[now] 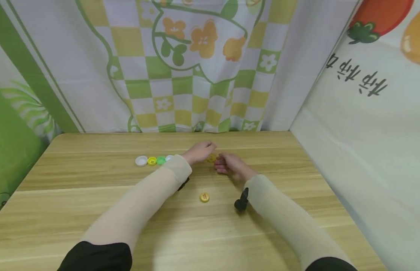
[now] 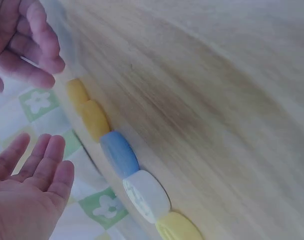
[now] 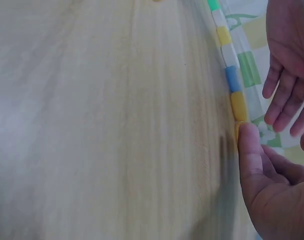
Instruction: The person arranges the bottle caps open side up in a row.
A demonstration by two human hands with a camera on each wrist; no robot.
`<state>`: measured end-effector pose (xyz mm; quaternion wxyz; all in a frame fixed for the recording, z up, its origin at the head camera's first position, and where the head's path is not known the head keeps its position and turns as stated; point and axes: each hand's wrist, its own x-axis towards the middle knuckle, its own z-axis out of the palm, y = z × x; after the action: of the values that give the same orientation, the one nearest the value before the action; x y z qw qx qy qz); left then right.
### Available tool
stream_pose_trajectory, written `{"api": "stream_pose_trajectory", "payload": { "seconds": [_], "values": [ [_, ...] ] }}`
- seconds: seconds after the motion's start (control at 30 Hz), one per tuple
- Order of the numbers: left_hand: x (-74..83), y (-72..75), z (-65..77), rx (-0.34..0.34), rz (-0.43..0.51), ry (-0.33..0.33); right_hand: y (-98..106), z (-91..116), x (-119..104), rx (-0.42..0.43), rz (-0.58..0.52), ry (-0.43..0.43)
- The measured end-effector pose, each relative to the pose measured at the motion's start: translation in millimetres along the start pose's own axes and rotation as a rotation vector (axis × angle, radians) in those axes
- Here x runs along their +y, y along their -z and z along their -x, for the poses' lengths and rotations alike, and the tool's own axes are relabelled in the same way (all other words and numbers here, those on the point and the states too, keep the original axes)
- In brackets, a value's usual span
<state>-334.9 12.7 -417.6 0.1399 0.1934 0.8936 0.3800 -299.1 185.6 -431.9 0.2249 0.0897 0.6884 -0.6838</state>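
Note:
Small round bottle caps stand edge to edge in a row across the table: white (image 1: pixel 141 161), yellow (image 1: pixel 152 161), green (image 1: pixel 161 160), and farther along white (image 2: pixel 147 196), blue (image 2: pixel 120 155) and two orange-yellow caps (image 2: pixel 95 121). My left hand (image 1: pixel 199 151) hovers over the row, fingers extended and nothing held; its forearm hides the row's middle in the head view. Beside the row's right end is my right hand (image 1: pixel 231 165), loosely bent. In the right wrist view its thumb (image 3: pixel 249 145) overlaps the last orange-yellow cap. A single yellow cap (image 1: pixel 204 197) lies apart, nearer the body.
The wooden table (image 1: pixel 94 210) ends at a patterned curtain (image 1: pixel 203 90) behind the row. A white printed sheet (image 1: pixel 365 131) hangs along the right side, a green one (image 1: pixel 17 143) at the left. Each wrist carries a black camera mount (image 1: pixel 241 203).

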Motion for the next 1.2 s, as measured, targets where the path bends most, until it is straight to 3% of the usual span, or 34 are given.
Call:
{"api": "stream_pose_trajectory", "payload": {
  "seconds": [0.1, 0.23, 0.43, 0.67, 0.93, 1.2],
  "values": [
    [-0.8, 5.7, 14.8, -0.001, 0.045, -0.040, 4, 8, -1, -0.080, 0.105, -0.004],
    [-4.0, 6.7, 37.8, -0.051, 0.063, -0.071, 8, 20, 2, -0.194, 0.228, 0.000],
    [-5.0, 7.2, 68.4, -0.129, 0.142, -0.019, 7, 31, 6, -0.262, 0.268, 0.003],
    [-13.0, 1.8, 90.1, -0.189, 0.199, 0.016, 4, 41, 13, -0.348, 0.353, 0.031],
    [-23.6, -12.1, 106.0, -0.202, 0.272, 0.076, -5, 52, 20, -0.326, 0.568, 0.065],
    [-24.7, -18.7, 115.5, -0.234, 0.321, 0.089, -15, 66, 23, -0.324, 0.682, 0.096]
  ]
}}
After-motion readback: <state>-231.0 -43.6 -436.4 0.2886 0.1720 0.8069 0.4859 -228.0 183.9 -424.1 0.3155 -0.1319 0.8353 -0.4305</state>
